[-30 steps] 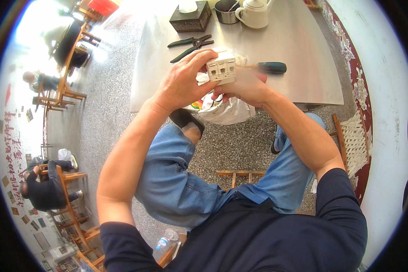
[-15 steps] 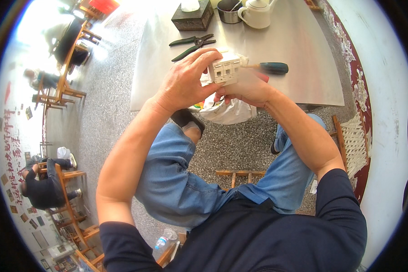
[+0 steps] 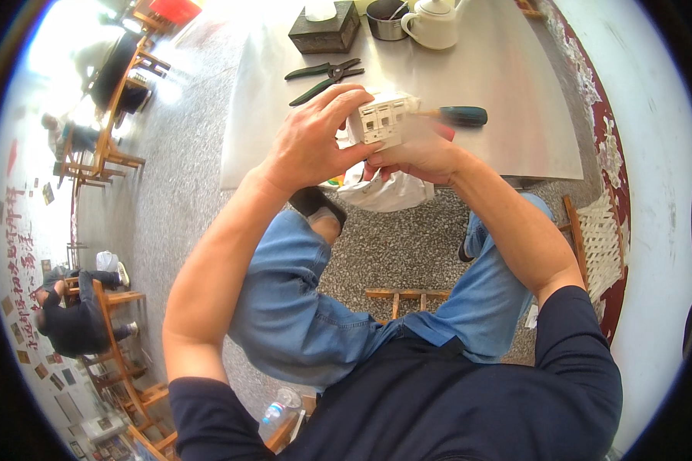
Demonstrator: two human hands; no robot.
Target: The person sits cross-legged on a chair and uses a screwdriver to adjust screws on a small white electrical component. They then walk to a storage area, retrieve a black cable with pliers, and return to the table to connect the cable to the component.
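A white plastic block [image 3: 382, 121] with square openings along its face is raised above the near edge of the table. My left hand [image 3: 315, 138] grips its left side, fingers over the top and thumb below. My right hand [image 3: 417, 157] is closed just below and right of the block, its fingers curled in close to my left thumb. What those fingers hold, if anything, is hidden. Behind my right hand lies a screwdriver [image 3: 463, 116] with a dark teal handle, and a red piece [image 3: 444, 131] shows partly. A whitish bag [image 3: 384, 192] hangs below my hands.
On the metal-topped table [image 3: 515, 84] are green-handled pliers [image 3: 315, 86], a dark tissue box [image 3: 324, 34], a metal pot [image 3: 387, 29] and a cream teapot [image 3: 432, 27]. A woven-seat chair [image 3: 598, 238] stands at right. People sit farther off at left.
The block has tilted slightly and shifted a little left with my left hand. The fingers of my right hand have moved, and the dark bit seen by them before no longer shows.
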